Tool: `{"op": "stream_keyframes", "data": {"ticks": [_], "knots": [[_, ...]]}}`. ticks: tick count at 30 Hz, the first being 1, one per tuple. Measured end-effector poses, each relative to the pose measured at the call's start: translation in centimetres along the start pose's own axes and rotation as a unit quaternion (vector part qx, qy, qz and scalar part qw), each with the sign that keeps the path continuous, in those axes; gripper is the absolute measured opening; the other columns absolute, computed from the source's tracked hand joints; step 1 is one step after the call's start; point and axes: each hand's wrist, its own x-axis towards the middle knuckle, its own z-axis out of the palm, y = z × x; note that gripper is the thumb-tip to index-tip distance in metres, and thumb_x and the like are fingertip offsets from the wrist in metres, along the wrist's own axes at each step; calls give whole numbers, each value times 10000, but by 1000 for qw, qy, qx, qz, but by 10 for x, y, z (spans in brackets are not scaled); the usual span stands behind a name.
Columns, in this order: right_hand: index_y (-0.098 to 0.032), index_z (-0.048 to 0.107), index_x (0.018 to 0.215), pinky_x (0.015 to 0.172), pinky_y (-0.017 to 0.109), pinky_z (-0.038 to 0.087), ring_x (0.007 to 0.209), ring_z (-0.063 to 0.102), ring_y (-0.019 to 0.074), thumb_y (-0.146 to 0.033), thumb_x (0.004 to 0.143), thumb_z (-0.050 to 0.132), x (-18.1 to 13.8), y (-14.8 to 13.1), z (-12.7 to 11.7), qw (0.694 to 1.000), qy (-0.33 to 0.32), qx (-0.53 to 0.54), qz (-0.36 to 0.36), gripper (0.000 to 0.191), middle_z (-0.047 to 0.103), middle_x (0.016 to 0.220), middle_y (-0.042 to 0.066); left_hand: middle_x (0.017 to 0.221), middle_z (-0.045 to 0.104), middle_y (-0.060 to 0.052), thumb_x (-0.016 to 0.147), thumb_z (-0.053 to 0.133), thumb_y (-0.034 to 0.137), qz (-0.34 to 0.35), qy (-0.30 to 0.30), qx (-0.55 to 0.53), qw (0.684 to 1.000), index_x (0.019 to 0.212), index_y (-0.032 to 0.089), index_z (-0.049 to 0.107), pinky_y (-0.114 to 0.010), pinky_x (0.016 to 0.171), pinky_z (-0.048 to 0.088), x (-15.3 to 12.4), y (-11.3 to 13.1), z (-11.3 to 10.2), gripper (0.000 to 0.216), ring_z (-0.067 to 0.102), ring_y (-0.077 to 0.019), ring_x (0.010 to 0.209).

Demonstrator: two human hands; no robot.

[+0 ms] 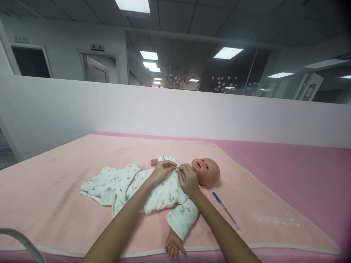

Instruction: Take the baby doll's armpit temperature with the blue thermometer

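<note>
A baby doll (206, 171) lies on its back on a pale pink blanket (68, 175), head to the right. It wears a white printed sleepsuit (123, 184). My left hand (162, 171) and my right hand (188, 179) meet at the doll's chest, just below its chin. Both hands are closed, pinching the front edges of the sleepsuit near the collar. One doll arm reaches toward me, its bare hand (172, 247) near the blanket's front edge.
A blue-capped pen (225, 210) lies on the blanket right of the doll. The blanket covers a darker pink surface (301, 171). A white partition (175, 113) stands behind. A grey curved rail (19, 239) shows at the lower left.
</note>
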Motion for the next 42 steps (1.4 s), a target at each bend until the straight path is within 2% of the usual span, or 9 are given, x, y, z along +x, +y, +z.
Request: {"op": "stream_keyframes", "data": {"ticks": [5,7,12,17,22,24,28,32,42], "knots": [[-190,515,812,700,282,402,763,519,162,-178,846,382,0,1,2,999,4,19,26,138,566,817,51,941,651,-87,631,682,177,0,-104,17,994,964,135,634,-312,829,441,-2,1,-6,339,582,-207,932],[-189,512,816,687,277,402,744,520,159,-182,847,378,-1,2,3,999,-2,24,39,137,565,794,44,957,647,-94,608,697,152,-18,-124,9,992,1002,138,619,-310,823,447,-2,0,-9,401,577,-209,948],[-192,517,824,682,272,401,739,532,160,-201,848,378,-2,4,3,999,0,17,45,141,577,771,38,928,650,-87,583,724,144,-44,-79,-11,996,992,140,617,-304,799,470,-1,-2,-9,423,598,-184,869],[-191,509,837,667,268,401,715,537,153,-225,865,357,-2,4,3,999,2,12,39,159,579,763,35,929,646,-75,616,702,145,-34,-81,0,996,1047,156,607,-305,828,465,-1,-2,-8,442,586,-179,900],[-189,501,825,634,260,420,684,542,145,-251,861,373,1,8,2,989,50,67,122,147,580,758,35,1001,632,-102,631,697,159,-24,-98,7,995,1073,152,595,-322,827,476,-3,-2,-8,454,573,-199,948],[-193,512,787,649,267,420,701,538,150,-238,839,402,2,8,0,991,39,71,108,130,582,747,32,1018,627,-106,626,692,144,-17,-108,16,994,1082,151,591,-332,845,468,-4,-1,-8,467,562,-211,983],[-193,513,726,668,291,403,705,518,164,-161,756,442,1,5,-4,998,12,53,21,83,567,719,31,1087,602,-97,606,680,114,-3,-146,24,989,1090,167,589,-358,931,413,-6,2,-11,495,504,-229,1093],[-197,509,736,701,312,397,754,518,184,-112,696,446,0,3,-7,998,-7,59,-9,113,568,766,39,1133,579,-90,601,679,102,9,-175,33,984,1063,173,603,-360,973,374,-7,4,-15,474,491,-222,1112],[-200,458,711,681,308,372,751,486,186,-108,669,446,3,2,-7,998,-37,48,4,102,535,762,35,1066,613,-89,695,646,200,18,-121,92,988,986,171,639,-334,899,424,-15,3,-21,293,548,-218,1026]]}}
